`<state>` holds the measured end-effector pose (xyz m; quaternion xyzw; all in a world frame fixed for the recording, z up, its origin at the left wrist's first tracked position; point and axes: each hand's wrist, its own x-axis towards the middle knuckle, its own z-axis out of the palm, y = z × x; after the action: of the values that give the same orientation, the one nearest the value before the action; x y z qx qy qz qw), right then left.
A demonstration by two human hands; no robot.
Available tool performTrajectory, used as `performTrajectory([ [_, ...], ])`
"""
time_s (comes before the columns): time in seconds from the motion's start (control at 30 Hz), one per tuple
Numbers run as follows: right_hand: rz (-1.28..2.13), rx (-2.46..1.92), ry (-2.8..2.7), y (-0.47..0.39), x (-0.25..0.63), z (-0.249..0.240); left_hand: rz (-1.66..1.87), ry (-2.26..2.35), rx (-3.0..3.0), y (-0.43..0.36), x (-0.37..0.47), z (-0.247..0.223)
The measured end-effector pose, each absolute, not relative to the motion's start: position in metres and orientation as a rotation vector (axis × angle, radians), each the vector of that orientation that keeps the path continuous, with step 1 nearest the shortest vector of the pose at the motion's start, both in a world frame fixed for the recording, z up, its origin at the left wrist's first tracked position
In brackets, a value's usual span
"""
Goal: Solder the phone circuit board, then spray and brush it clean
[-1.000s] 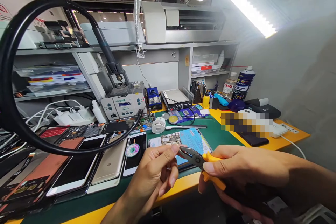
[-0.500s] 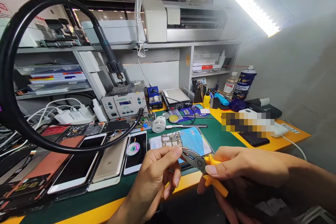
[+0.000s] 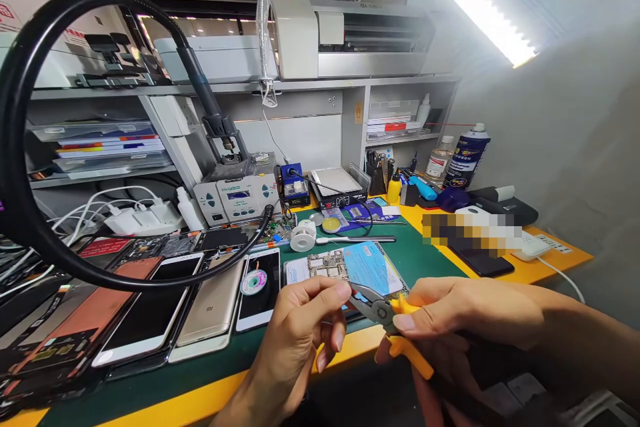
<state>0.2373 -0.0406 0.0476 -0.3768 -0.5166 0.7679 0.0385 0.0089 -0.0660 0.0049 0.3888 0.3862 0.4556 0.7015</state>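
Yellow-handled pliers (image 3: 381,312) are gripped in my right hand (image 3: 450,313), their jaws parted and pointing left. The thumb and forefinger of my left hand (image 3: 307,320) are pinched together right at the jaw tips. Whatever they hold is too small to make out; a tiny reddish bit shows by the tips. Behind the hands, a phone circuit board (image 3: 325,265) lies on a blue-and-white card packet (image 3: 371,265) over the green mat (image 3: 425,261).
Several phones line the left, among them a gold phone (image 3: 213,303) and a white-framed phone (image 3: 155,307). A thick black hose (image 3: 15,147) arches over them. Behind stand a solder spool (image 3: 303,236), a rework station (image 3: 239,200) and a spray can (image 3: 466,159). A dark phone (image 3: 483,255) lies at right.
My left fingertips have shifted slightly right along the jaws. The pliers' handles look spread a little wider, and the reddish bit shows more clearly.
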Motion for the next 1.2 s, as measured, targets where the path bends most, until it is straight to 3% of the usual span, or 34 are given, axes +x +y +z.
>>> performTrajectory([
  [0.3,2.433,-1.149,-1.551,-0.041,0.236,0.042,1.029,0.816,0.705,-0.069,0.013,0.006],
  [0.67,2.017,-1.393,-1.859,-0.062,0.229,0.067,0.993,0.822,0.627,-0.075,0.018,0.005],
  [0.87,2.180,-1.297,-1.809,-0.061,0.235,0.059,1.052,0.836,0.769,-0.074,0.016,0.004],
  [1.2,2.092,-1.387,-1.931,-0.063,0.228,0.074,0.956,0.922,1.150,-0.067,0.002,-0.004],
])
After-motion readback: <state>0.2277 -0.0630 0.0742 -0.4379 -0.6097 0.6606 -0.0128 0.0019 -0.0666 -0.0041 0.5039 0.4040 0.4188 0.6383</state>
